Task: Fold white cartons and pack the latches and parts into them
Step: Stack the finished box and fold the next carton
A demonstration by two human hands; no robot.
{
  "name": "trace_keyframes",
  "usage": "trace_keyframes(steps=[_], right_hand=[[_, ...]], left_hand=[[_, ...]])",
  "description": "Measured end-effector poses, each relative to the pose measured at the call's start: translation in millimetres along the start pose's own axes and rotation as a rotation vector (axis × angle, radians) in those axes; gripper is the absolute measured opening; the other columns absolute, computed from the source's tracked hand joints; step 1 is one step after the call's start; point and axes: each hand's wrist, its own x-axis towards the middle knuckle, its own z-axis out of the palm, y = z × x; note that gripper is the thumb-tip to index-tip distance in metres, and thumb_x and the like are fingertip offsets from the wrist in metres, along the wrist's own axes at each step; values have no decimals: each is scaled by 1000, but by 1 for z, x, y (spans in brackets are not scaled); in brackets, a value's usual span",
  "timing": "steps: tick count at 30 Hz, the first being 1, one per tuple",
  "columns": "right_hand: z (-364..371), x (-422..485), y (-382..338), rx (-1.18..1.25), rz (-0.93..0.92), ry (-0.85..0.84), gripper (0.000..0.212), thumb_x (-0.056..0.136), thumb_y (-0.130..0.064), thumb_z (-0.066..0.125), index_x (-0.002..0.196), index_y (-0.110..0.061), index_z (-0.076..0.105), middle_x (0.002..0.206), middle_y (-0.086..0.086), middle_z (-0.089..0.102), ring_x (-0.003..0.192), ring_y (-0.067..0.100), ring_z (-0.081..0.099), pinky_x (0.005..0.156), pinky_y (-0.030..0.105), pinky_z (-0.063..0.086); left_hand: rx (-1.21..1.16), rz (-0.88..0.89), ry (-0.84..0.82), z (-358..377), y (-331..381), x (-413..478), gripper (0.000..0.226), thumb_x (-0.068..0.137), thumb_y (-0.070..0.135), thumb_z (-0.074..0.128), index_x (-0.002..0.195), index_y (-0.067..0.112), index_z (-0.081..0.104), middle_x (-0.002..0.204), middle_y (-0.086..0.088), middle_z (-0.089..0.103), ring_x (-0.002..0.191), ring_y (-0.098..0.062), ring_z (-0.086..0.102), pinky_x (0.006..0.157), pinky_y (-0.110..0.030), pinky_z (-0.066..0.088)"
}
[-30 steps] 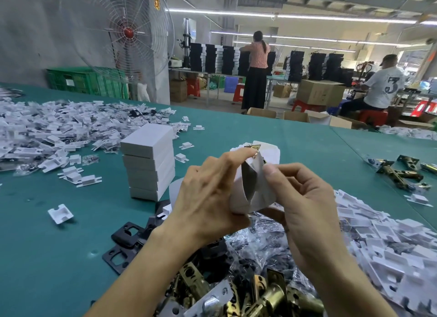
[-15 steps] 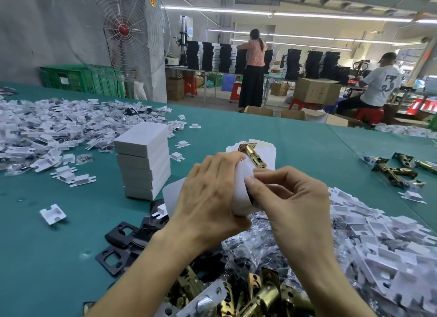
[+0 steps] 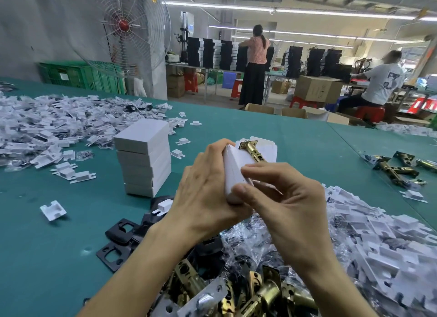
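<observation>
- A person's left hand (image 3: 208, 193) is gripping a small white carton (image 3: 233, 172) above a green table (image 3: 47, 257), its fingers curling round the carton's left side.
- The right hand (image 3: 290, 210) is pinching the carton's near end, so both hands are meeting on it.
- A brass latch (image 3: 251, 150) is showing just beyond the carton; I cannot tell whether it is sitting inside.
- A stack of closed cartons (image 3: 144, 158) is standing just left of the hands.
- Loose latches (image 3: 260, 293) are lying nearest, with white plastic parts (image 3: 390, 245) heaping up on the right.
</observation>
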Motion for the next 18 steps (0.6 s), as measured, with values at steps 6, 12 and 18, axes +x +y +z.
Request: trace_keyframes(steps=[6,12,18], right_hand=[[4,-4,1,-274,-66,-27,19,80,-19,81,94,-32,78,105,-15,68,101,5,68,80,20,56],[8,-5,-5,-122,103,-135,23,82,-20,79,94,-39,75,109,-19,68,97,-1,69,80,14,55],[3,-4,-6,-176,172,-122,14,85,-16,77,83,-26,67,77,1,74,71,14,73,64,40,60]], left_hand=[[26,12,51,1,2,-1,80,61,57,41,135,34,19,108,12,36,96,-18,44,81,-44,43],[106,32,137,3,-6,-2,53,68,50,48,116,34,34,102,8,41,89,-19,46,69,-36,33],[147,137,169,8,-2,-4,46,68,41,41,112,29,34,98,12,32,85,-15,39,68,-39,35]])
